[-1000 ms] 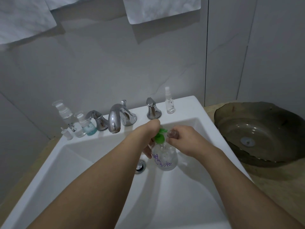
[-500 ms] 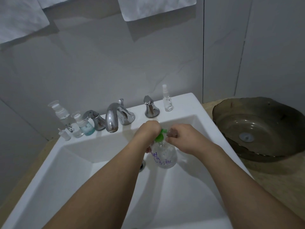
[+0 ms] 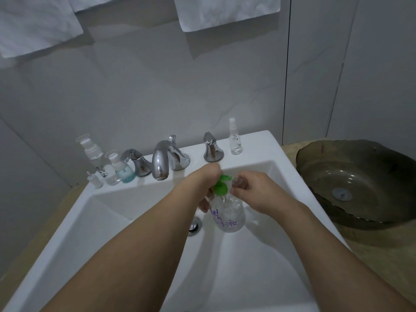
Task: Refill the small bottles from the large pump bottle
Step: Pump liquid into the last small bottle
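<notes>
Over the sink basin (image 3: 126, 224), centre of frame, the large pump bottle (image 3: 228, 216) hangs just above the drain (image 3: 195, 226). Clear plastic body, purple handwriting, green pump head (image 3: 221, 184) on top. Left hand (image 3: 208, 176) is curled over the pump head & neck, fingertips showing below at the bottle's shoulder. Right hand (image 3: 254, 190) pinches a small bottle (image 3: 239, 181) w/ its mouth right beside the green nozzle; most of it is hidden in the fingers, so fill level can't be read.

Handling, as a guess: big bottle looks partly full, so moderate weight, sloshy. Thin clear plastic prob flexes if squeezed, and any spilled liquid would make it slick. Best hold is at the neck/shoulder under the pump collar, where the left hand already is; that steadies it while pressing. Small bottle is light, rigid, narrow-mouthed, easy to knock off line, so pinch it round the body near the top, mouth kept tight under the nozzle.

Upper left of the sink ledge, beside the tap (image 3: 161, 162): a tall pump bottle (image 3: 95, 157), a short bottle with blue liquid (image 3: 122, 170) & a tiny loose cap (image 3: 95, 180). Slim spray bottle (image 3: 234, 138) stands upright at upper right of the ledge. Dark glass bowl (image 3: 360, 183) sits on the tabletop (image 3: 382, 255) at right.
</notes>
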A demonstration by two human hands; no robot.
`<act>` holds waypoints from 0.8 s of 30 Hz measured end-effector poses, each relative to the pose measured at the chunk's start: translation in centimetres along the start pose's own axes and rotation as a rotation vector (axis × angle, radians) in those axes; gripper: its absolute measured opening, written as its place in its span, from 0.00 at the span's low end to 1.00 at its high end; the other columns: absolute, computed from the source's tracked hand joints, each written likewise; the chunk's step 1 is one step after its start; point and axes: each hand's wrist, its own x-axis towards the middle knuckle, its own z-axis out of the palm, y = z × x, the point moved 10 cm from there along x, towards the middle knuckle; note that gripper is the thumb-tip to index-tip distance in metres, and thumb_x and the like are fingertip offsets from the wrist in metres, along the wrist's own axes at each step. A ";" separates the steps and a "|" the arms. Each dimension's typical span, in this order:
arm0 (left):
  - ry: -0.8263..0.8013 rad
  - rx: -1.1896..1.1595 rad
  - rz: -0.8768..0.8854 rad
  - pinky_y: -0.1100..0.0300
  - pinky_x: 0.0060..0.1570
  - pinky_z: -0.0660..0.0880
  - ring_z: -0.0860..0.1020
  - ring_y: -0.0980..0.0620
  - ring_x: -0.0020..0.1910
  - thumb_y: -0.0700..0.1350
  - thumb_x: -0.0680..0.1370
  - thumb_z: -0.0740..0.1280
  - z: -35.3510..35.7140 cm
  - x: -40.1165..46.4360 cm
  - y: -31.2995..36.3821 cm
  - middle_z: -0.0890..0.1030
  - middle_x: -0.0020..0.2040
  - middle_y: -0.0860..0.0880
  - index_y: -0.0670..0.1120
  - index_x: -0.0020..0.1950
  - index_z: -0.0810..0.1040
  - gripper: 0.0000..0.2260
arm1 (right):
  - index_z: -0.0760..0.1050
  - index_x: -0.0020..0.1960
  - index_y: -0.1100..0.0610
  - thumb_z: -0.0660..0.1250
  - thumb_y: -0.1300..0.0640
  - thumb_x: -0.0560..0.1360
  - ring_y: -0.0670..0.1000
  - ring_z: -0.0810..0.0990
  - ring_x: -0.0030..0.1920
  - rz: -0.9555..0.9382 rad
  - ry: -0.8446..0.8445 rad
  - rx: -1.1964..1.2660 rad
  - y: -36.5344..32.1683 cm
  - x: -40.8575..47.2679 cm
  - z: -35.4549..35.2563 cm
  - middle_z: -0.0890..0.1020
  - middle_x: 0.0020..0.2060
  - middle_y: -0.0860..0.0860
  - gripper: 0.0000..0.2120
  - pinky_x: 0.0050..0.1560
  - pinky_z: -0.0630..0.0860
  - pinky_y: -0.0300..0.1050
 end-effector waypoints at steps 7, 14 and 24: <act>0.007 -0.013 -0.020 0.41 0.50 0.78 0.81 0.32 0.44 0.47 0.73 0.51 -0.2 -0.3 -0.1 0.79 0.50 0.35 0.34 0.54 0.76 0.22 | 0.72 0.42 0.49 0.70 0.53 0.74 0.48 0.76 0.42 0.010 -0.011 0.022 -0.1 0.0 0.1 0.78 0.41 0.47 0.06 0.40 0.69 0.39; 0.133 0.078 0.089 0.38 0.47 0.79 0.83 0.33 0.43 0.38 0.74 0.52 -0.6 -0.7 1.3 0.80 0.45 0.35 0.37 0.40 0.73 0.12 | 0.73 0.45 0.53 0.69 0.54 0.74 0.46 0.79 0.46 0.025 -0.035 0.008 0.4 0.3 0.5 0.79 0.44 0.46 0.05 0.43 0.71 0.38; 0.119 0.094 0.125 0.44 0.40 0.79 0.82 0.34 0.44 0.38 0.76 0.52 -0.4 -0.7 1.2 0.77 0.40 0.38 0.39 0.37 0.71 0.12 | 0.75 0.43 0.51 0.70 0.54 0.73 0.46 0.76 0.40 0.011 -0.017 -0.017 0.4 0.3 0.5 0.77 0.39 0.45 0.04 0.37 0.68 0.36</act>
